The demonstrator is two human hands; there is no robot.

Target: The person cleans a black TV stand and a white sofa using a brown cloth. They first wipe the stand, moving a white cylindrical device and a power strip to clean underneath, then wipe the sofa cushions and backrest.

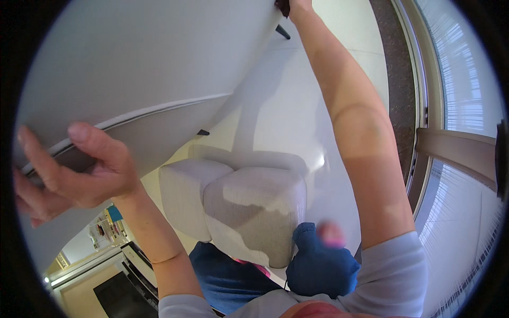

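Head view: the left hand (74, 169) curls its fingers (40, 159) around the piped edge of a large pale grey cushion (143, 69), thumb lying along the seam on the near side and the other fingers hooked over it, so the grip is closed on that edge. Far up at the frame's top, the right hand (297, 6) reaches the cushion's opposite corner; only its heel shows, so how far its fingers are closed cannot be told. The cushion spans between both hands, raised and tilted, filling the upper left. Below it stand two light grey cube-shaped ottomans (249, 209) side by side on a glossy white tiled floor (286, 106). A tall window with blinds (461, 79) runs along the right.
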